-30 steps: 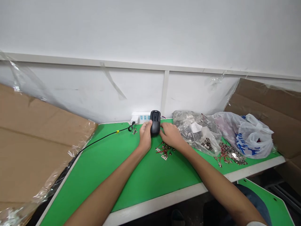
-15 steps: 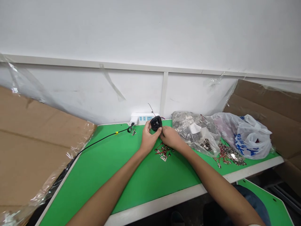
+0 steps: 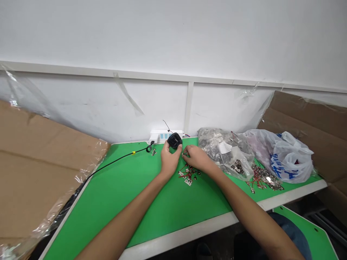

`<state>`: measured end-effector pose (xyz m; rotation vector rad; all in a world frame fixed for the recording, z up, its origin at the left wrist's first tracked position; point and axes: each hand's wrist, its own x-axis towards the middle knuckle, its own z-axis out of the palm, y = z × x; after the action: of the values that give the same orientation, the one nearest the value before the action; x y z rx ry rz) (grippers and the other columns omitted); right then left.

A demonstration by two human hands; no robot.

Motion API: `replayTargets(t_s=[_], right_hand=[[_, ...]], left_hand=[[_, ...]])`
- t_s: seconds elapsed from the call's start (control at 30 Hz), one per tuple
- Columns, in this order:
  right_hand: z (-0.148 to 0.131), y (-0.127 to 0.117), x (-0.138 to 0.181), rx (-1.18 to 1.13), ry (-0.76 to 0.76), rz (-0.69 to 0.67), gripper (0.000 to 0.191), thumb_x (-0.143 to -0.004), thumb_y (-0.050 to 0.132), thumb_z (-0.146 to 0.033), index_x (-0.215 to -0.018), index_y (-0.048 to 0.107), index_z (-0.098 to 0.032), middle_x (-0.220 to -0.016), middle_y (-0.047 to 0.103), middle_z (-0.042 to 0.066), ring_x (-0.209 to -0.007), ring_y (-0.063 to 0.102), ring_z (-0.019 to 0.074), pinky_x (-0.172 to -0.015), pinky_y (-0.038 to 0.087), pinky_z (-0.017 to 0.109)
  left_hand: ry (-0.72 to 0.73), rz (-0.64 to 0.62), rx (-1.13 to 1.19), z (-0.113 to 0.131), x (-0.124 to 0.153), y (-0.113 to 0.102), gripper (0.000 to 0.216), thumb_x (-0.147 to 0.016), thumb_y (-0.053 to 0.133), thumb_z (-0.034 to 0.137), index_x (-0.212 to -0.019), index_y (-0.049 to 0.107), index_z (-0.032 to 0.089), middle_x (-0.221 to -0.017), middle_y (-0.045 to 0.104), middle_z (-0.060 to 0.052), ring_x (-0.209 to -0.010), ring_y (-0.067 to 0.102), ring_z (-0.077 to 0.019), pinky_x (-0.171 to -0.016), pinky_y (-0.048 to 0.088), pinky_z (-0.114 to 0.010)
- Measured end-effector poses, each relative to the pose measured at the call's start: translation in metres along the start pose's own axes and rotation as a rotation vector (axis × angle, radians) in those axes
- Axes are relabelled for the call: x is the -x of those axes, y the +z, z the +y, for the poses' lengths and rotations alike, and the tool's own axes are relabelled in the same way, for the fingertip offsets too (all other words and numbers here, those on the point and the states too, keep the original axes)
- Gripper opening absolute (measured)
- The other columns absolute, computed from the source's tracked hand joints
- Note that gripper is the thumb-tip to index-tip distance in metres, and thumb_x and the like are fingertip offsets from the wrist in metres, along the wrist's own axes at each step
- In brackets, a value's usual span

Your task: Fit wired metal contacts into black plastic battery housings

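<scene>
Left hand (image 3: pixel 170 160) curled almost shut around a small black plastic housing (image 3: pixel 175 141), the fingers wrapped up its near side and the housing tilted, held clear of the green bench mat (image 3: pixel 121 202) close to the back of the bench, a thin dark wire (image 3: pixel 166 126) rising from its far side. Right hand (image 3: pixel 195 157) low and just beside it, not touching the housing, fingertips (image 3: pixel 186 153) drawn together at a tiny metal terminal (image 3: pixel 184 154), how firm the pinch is impossible to tell at this size. Directly below the hands, a loose heap of metal terminals with red wires (image 3: pixel 188 174) on the mat. To the right, a clear plastic bag (image 3: pixel 219 144) packed with metal parts and carrying a white label; past it, a white plastic bag with blue print (image 3: pixel 288 159), contents hidden; in front of both, a second spill of terminals and red wires (image 3: pixel 264 178). At the back edge, a white power strip (image 3: pixel 166 135), with a black cable (image 3: pixel 119 162) running left and down across the mat, a few metal pieces (image 3: pixel 154 152) near its plug. Green mat stretching in front of the wrists to the white front edge (image 3: pixel 179 234), cardboard sheets (image 3: pixel 40 159) walling the left side.
</scene>
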<state>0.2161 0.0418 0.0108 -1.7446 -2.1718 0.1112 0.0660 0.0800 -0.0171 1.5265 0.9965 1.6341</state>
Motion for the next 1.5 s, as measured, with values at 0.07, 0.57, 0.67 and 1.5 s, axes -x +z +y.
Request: replayTargets(t_s=[0.07, 0.57, 0.67, 1.5], right_hand=[[0.001, 0.0, 0.0, -0.009, -0.001, 0.003, 0.014, -0.1, 0.057, -0.024, -0.103, 0.068, -0.016, -0.103, 0.074, 0.013, -0.091, 0.066, 0.0239, -0.075, 0.042, 0.031], [0.004, -0.01, -0.007, -0.331, -0.06, 0.237, 0.015, -0.101, 0.06, -0.023, -0.101, 0.075, -0.02, -0.098, 0.078, 0.006, -0.088, 0.069, 0.0203, -0.08, 0.049, 0.031], [0.005, -0.014, -0.009, -0.584, -0.078, 0.309, 0.014, -0.099, 0.064, -0.023, -0.099, 0.077, -0.02, -0.095, 0.078, 0.004, -0.086, 0.07, 0.0193, -0.081, 0.052, 0.032], [-0.008, 0.003, -0.012, -0.97, 0.062, 0.285, 0.016, -0.097, 0.06, -0.035, -0.093, 0.067, -0.02, -0.085, 0.066, 0.001, -0.077, 0.062, 0.0173, -0.072, 0.049, 0.03]], left_hand=[[-0.022, 0.023, -0.031, -0.002, -0.001, 0.0, 0.036, -0.086, 0.078, 0.035, -0.117, 0.07, 0.019, -0.114, 0.075, -0.01, -0.109, 0.069, -0.027, -0.102, 0.052, -0.042], [-0.049, 0.089, 0.027, 0.008, -0.022, -0.019, 0.026, -0.091, 0.069, 0.039, -0.108, 0.065, 0.019, -0.101, 0.071, -0.006, -0.094, 0.067, -0.0234, -0.09, 0.055, -0.037], [-0.06, 0.074, 0.031, 0.008, -0.032, -0.028, 0.024, -0.087, 0.071, 0.035, -0.105, 0.064, 0.02, -0.097, 0.07, -0.004, -0.092, 0.066, -0.0222, -0.087, 0.054, -0.034], [-0.206, -0.334, -0.054, -0.002, -0.046, -0.05, 0.041, -0.089, 0.06, 0.052, -0.103, 0.081, 0.019, -0.108, 0.079, -0.009, -0.103, 0.068, -0.028, -0.092, 0.055, -0.037]])
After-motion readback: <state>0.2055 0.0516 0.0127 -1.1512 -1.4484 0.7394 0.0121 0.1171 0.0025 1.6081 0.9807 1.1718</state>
